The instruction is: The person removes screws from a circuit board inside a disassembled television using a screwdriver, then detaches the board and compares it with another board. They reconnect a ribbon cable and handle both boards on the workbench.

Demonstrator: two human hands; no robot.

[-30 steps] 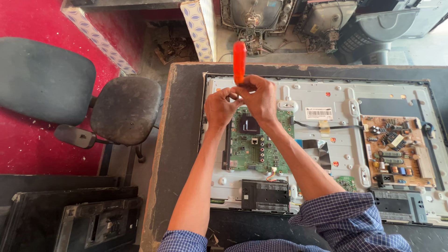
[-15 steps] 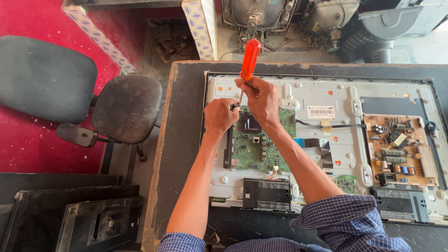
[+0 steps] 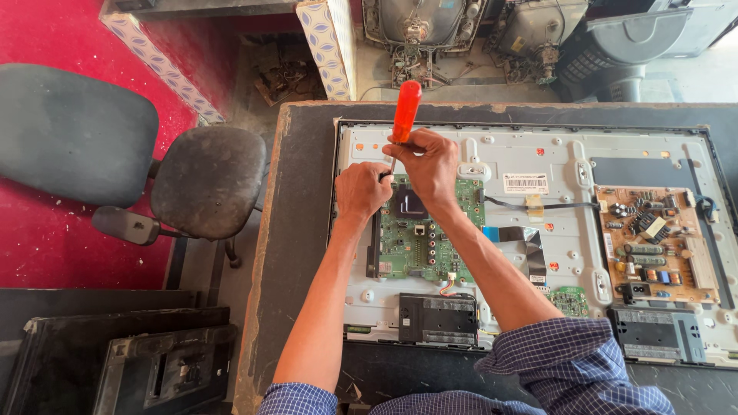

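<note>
An opened flat television (image 3: 576,253) lies back-up on a dark table (image 3: 300,230), its grey metal chassis bare. A green circuit board (image 3: 419,242) sits left of centre. My right hand (image 3: 427,165) grips an orange-handled screwdriver (image 3: 404,111), tilted slightly right, its tip down at the board's upper left corner. My left hand (image 3: 361,190) rests beside the tip, fingers curled around the shaft near the screw. A brown power board (image 3: 653,246) lies at the right.
A worn black office chair (image 3: 204,180) stands left of the table on a red floor (image 3: 46,238). Old tube television sets (image 3: 419,27) sit behind the table. Dark television parts (image 3: 165,369) lie at the lower left. A black box (image 3: 438,319) sits below the green board.
The screwdriver's handle has tipped from upright to leaning right. Both hands stay at the board's upper left corner.
</note>
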